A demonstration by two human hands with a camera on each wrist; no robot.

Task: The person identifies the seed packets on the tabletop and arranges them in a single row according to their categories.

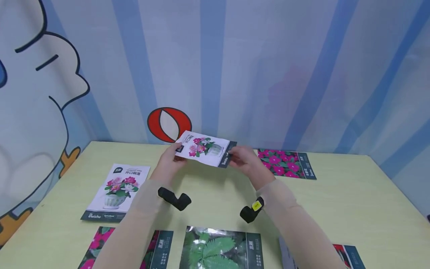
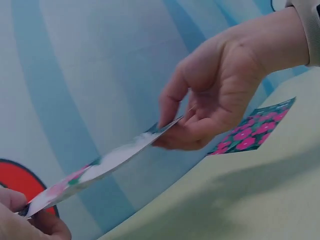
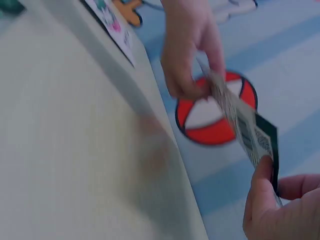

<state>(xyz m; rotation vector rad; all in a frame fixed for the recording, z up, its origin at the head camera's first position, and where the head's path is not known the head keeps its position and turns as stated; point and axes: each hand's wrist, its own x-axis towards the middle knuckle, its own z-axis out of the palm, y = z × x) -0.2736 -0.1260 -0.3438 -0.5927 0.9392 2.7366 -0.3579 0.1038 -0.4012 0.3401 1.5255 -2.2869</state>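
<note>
A white seed packet (image 1: pixel 209 151) with pink flowers in a pot is held sideways above the back of the table, between both hands. My left hand (image 1: pixel 169 164) pinches its left end, thumb on the printed face. At the dark band on the opposite end, my right hand (image 1: pixel 246 162) pinches the packet between thumb and fingers. Seen edge-on in the left wrist view, the packet (image 2: pixel 107 162) looks thin and slightly bent. Its back, with a printed code, shows in the right wrist view, where the right thumb (image 3: pixel 265 172) presses against it.
On the pale table (image 1: pixel 208 201) lie a matching white packet (image 1: pixel 115 192) at left and a pink-flower packet (image 1: pixel 285 164) at back right. Along the front are a green-leaf packet (image 1: pixel 220 248), another pink-flower packet (image 1: pixel 159 250) and partly hidden packets (image 1: pixel 351 256). A striped backdrop (image 1: pixel 255 74) stands behind.
</note>
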